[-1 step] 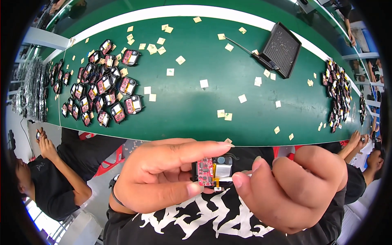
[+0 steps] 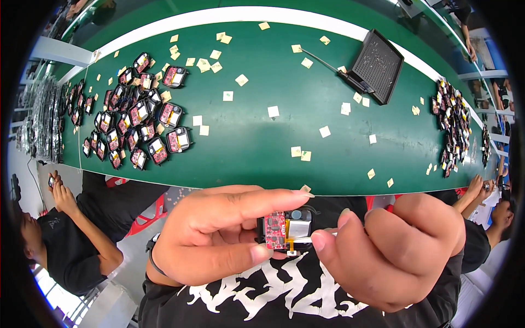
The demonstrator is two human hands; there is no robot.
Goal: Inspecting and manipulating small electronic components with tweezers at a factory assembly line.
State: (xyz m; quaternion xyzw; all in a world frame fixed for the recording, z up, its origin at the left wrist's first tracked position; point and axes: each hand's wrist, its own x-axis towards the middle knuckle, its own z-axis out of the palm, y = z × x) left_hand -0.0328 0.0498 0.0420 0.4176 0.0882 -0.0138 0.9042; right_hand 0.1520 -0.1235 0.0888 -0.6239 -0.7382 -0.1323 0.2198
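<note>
The small device (image 2: pixel 287 229), a black shell with a red circuit board and a silver battery showing, sits low in the frame's centre, between the two hands and above the person's black shirt. Its long axis runs left to right. The left hand (image 2: pixel 219 240) pinches its left end between thumb and forefinger; the right hand (image 2: pixel 394 251) comes in from the right with thumb and forefinger pressed together at the device's right edge, apparently on a thin pale strip. Both hands touch it, well apart from the green tabletop (image 2: pixel 262 136) above. A heap of similar devices (image 2: pixel 136 115) lies upper left, a black tray (image 2: pixel 377 65) upper right, and paper squares (image 2: pixel 273 111) lie scattered between.
</note>
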